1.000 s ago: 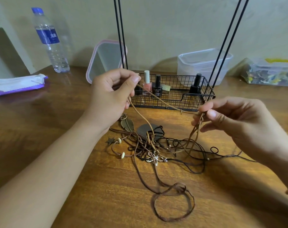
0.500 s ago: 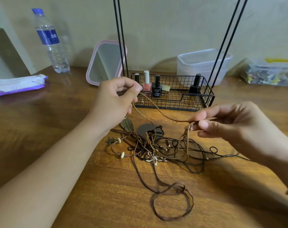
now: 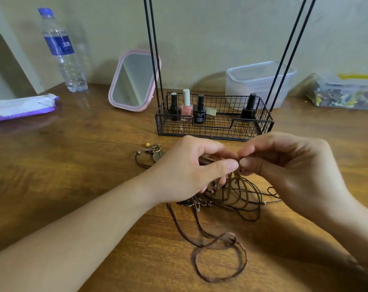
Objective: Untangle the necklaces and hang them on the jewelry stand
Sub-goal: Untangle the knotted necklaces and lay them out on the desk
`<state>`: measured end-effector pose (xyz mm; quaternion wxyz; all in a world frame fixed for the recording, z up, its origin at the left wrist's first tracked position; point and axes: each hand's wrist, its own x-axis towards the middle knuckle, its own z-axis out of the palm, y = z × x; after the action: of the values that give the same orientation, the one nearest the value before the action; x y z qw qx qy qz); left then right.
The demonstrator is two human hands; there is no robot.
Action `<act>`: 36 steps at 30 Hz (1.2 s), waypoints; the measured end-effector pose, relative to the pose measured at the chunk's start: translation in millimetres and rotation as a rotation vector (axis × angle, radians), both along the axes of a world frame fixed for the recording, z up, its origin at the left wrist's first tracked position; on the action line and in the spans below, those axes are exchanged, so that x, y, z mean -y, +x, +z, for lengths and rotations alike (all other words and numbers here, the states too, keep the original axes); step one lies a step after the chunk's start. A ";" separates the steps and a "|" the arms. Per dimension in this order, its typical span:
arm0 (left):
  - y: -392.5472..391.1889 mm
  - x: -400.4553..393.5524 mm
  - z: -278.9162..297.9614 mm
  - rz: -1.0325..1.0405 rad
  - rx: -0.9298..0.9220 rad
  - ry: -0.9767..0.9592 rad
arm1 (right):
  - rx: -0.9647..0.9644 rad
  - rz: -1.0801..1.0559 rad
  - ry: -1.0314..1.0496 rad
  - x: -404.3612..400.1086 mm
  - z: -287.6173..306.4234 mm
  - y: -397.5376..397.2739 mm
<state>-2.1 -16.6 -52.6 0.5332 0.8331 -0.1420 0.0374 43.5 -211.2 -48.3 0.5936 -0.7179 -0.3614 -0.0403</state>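
Note:
A tangle of brown and black cord necklaces (image 3: 240, 194) lies on the wooden table (image 3: 77, 165) in front of the jewelry stand (image 3: 214, 127), a black wire basket with thin black rods rising from it. My left hand (image 3: 187, 171) and my right hand (image 3: 288, 167) meet just above the tangle. Both pinch the same tan cord between thumb and fingers, fingertips almost touching. A dark brown cord (image 3: 219, 258) trails toward me and ends in a loop. Beads and a pendant (image 3: 151, 149) show left of my left hand. The hands hide much of the tangle.
Several nail polish bottles (image 3: 187, 106) stand in the basket. A pink-framed mirror (image 3: 134, 81) leans behind it, a water bottle (image 3: 63, 51) stands at the far left, a wipes pack (image 3: 21, 107) lies at the left edge. A clear tub (image 3: 256, 81) and a plastic bag (image 3: 347, 93) sit at the back right.
Both hands came together and lowered toward the tangle; before they held the tan cord stretched apart. The view shifted, so the mirror and basket are fully visible.

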 end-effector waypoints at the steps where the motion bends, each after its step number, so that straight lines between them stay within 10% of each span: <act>1: 0.1 -0.4 0.5 0.011 0.007 -0.009 | 0.031 -0.009 -0.020 -0.6 -1.1 -0.1; 36: 0.6 -4.6 10.6 0.123 0.095 -0.326 | 0.214 0.098 -0.316 7.7 -2.9 10.3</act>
<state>-1.4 -12.1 -42.0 0.6505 0.7401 -0.1079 0.1318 53.9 -218.9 -51.2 0.4331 -0.7752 -0.4588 -0.0300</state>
